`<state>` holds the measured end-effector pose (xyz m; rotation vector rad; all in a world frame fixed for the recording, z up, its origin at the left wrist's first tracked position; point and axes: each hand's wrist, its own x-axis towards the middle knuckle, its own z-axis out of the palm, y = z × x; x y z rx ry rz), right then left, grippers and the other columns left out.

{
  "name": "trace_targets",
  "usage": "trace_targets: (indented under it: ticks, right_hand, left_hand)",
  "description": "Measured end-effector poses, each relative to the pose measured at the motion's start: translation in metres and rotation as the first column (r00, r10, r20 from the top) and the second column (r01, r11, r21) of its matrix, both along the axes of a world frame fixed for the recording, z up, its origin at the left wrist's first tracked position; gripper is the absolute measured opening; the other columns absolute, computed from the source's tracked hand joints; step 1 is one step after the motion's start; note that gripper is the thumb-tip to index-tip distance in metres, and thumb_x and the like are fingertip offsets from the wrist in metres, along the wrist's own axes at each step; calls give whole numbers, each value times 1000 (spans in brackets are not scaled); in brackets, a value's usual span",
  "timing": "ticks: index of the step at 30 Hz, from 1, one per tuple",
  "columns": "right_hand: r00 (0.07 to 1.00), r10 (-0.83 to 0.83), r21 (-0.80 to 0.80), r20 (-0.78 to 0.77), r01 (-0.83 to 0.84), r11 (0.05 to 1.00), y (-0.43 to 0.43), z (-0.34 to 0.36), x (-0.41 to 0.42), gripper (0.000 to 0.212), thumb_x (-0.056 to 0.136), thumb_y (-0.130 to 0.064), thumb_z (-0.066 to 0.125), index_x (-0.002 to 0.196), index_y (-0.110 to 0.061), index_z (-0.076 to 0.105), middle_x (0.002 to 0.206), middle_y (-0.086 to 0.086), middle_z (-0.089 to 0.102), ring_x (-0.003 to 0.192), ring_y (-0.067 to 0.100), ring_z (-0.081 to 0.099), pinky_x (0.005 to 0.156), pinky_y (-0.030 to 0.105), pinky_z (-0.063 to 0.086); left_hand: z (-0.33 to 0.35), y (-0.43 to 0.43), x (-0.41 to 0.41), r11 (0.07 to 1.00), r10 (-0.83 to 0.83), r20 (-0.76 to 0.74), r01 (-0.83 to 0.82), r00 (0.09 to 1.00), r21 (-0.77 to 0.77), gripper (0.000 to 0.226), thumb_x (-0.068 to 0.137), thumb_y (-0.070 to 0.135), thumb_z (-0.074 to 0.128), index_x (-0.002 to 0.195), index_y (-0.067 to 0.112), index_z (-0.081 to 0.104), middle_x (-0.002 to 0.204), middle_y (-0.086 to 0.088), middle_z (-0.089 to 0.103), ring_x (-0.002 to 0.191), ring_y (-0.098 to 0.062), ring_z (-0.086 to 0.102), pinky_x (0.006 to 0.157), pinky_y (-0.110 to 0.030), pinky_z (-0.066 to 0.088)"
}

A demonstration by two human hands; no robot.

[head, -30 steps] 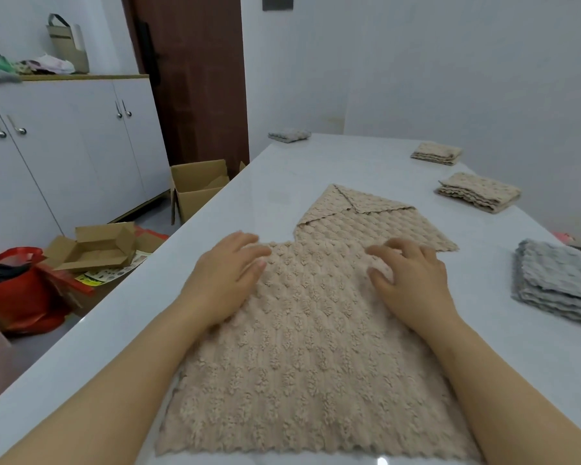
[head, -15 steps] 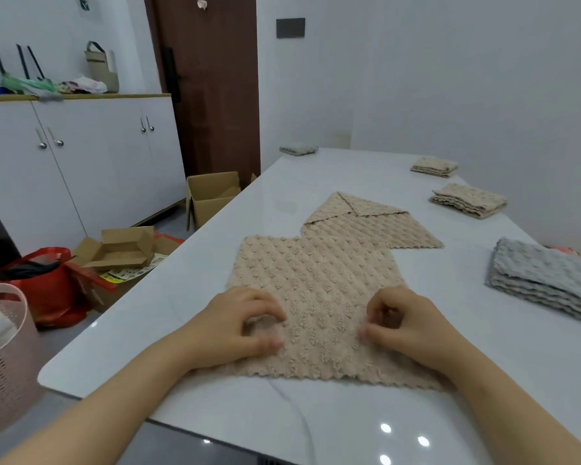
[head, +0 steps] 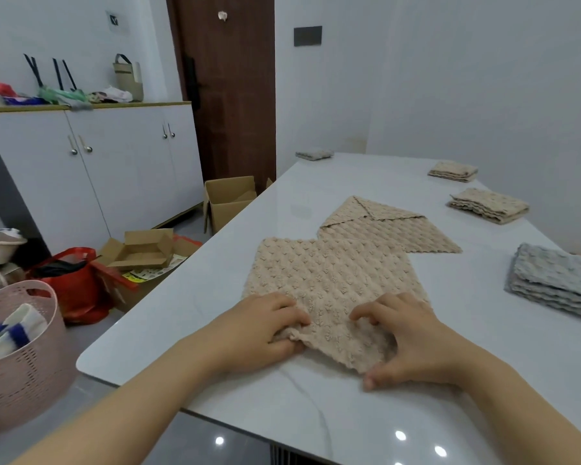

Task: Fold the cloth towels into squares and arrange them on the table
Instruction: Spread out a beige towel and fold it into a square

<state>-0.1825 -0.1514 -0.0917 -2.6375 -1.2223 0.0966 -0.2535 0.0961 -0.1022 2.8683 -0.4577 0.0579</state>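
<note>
A beige textured cloth towel [head: 329,280] lies spread on the white table [head: 349,404], near its front edge. My left hand [head: 255,333] pinches the towel's near left corner, which is lifted and bunched. My right hand [head: 406,340] grips the near right edge, thumb under the cloth. Just behind lies a second beige towel [head: 386,226] with its far corners turned in.
A stack of grey folded towels [head: 560,283] sits at the right. Two beige folded stacks [head: 488,206] [head: 453,170] and a small grey one [head: 314,153] lie farther back. Left of the table are a pink basket [head: 17,350], a red bag [head: 67,283] and cardboard boxes [head: 228,199].
My hands slid from the towel's middle back to its near edge and closed on it. The near edge is now lifted off the table. The view pulled back.
</note>
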Motion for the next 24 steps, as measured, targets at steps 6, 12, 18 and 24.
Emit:
trace_targets:
  ticks: [6,12,18,24]
  right_hand:
    - [998,-20,118,53,14,993,0,1,0,37,59,-56,51,94,-44,49,91,-30,45,95,0,40,86,21,34]
    - [985,-170,267,-30,172,948,-5,1,4,26,70,-15,57,86,-35,58,87,-15,62,86,4,55,79,25,46]
    - [930,-272,570,-246,366,735,-19,1,14,16,59,-18,55,67,-30,62,66,-5,64,59,4,53,54,11,40]
    - [865,-409,645,-292,494,584,-21,-3,30,14,78,-9,64,75,-22,66,77,-11,68,71,-4,58,62,2,38]
  left_hand:
    - [10,-4,4,1000,9,-10,-9,1000,-16,33,93,38,46,125,32,52,126,16,49,116,-1,43,94,-12,29]
    - [26,0,7,983,130,-262,-159,956,-90,32,90,30,51,120,41,50,123,19,52,104,-3,49,84,-16,37]
    - [40,9,12,893,248,-352,-354,903,-277,15,85,18,53,91,29,62,93,11,63,83,-3,56,70,-13,44]
    - [23,10,34,701,516,-10,-429,857,-570,10,82,18,64,78,27,64,79,9,66,70,-2,53,61,-16,38]
